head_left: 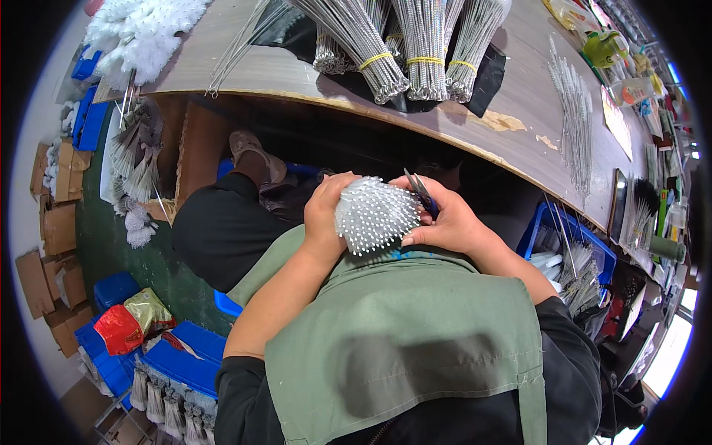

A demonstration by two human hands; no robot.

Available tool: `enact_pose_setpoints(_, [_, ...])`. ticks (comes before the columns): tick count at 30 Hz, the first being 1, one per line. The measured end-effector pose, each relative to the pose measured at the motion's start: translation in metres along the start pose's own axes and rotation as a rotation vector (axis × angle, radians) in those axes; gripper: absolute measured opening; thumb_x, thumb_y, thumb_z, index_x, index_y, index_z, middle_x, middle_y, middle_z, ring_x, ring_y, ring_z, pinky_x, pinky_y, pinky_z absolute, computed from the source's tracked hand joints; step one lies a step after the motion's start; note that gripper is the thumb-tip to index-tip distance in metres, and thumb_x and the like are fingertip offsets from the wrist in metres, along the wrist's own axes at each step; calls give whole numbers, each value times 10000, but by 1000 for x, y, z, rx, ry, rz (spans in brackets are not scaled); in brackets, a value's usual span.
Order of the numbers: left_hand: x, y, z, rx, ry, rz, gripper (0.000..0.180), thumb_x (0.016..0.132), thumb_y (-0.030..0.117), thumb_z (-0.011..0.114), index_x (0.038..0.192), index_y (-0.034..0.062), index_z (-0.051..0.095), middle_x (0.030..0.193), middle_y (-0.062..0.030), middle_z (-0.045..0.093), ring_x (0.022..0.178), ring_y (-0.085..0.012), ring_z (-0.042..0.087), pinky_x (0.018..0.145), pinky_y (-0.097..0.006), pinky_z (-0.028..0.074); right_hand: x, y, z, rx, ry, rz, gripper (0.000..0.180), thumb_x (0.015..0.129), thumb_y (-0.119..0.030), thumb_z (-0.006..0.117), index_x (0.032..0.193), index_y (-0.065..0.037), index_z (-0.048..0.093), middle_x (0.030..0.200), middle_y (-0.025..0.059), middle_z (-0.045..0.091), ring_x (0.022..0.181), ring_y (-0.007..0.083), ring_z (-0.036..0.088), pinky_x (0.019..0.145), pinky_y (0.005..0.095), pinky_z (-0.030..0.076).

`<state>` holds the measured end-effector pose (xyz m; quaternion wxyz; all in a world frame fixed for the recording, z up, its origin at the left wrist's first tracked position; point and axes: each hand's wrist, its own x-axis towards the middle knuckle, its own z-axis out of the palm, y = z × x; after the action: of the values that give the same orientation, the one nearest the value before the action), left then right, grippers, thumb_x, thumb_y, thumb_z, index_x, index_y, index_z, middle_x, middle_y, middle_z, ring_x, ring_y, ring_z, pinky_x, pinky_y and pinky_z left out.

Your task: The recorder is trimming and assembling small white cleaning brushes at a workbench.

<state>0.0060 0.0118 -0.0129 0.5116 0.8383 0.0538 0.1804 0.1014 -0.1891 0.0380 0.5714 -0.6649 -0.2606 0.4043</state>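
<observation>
In front of my apron, my left hand [326, 211] is wrapped round the side of a bundle of thin translucent rods with white bead-like tips [377, 215]. The tips face up in a rounded, packed dome, and the lower part of the bundle is hidden. My right hand [452, 220] holds a pair of small scissors [422, 194] with dark handles. Their blades point up and away beside the bundle's right side. The right thumb and fingers lie close to the bundle; whether they press on it I cannot tell.
Across the table [519, 104] ahead lie bundles of twisted wire stems [426, 55] tied with yellow bands. Loose wire stems [571, 119] lie at right, and a white bristly pile [144, 37] at far left. Blue crates [604, 252] stand below right; a red bag [119, 330] sits lower left.
</observation>
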Motion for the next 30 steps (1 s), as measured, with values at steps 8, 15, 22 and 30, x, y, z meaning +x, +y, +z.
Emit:
enact_pose_setpoints(8, [2, -2, 3, -7, 46, 33, 309, 730, 58, 660, 1034, 43, 608, 1009, -114, 650, 973, -265, 612, 911, -362, 441, -1, 0, 0, 14, -6, 2, 779, 615, -4, 804, 1303, -73, 446, 1181, -37, 548, 696, 29, 381, 645, 180, 399])
enact_pose_setpoints(15, [1, 6, 5, -200, -40, -260, 319, 702, 75, 689, 1012, 43, 619, 931, -108, 655, 889, -266, 630, 776, -315, 478, 0, 1, 2, 71, 42, 0, 736, 631, -19, 805, 1282, -71, 466, 1010, -31, 564, 693, 23, 378, 654, 179, 390])
enact_pose_setpoints(22, [6, 16, 2, 34, -68, -206, 335, 669, 86, 706, 985, 34, 608, 899, -144, 643, 863, -322, 619, 759, -358, 480, 0, 13, -4, 114, 72, 72, 759, 620, -89, 829, 1289, -77, 468, 876, -60, 496, 697, 29, 380, 675, 180, 376])
enact_pose_setpoints(30, [7, 26, -4, 196, -95, -198, 350, 646, 31, 671, 985, 9, 589, 890, -183, 626, 860, -369, 596, 746, -404, 475, 1, 21, -7, 252, 57, 176, 788, 624, -78, 821, 1312, -57, 437, 975, -36, 535, 838, 52, 465, 795, 210, 398])
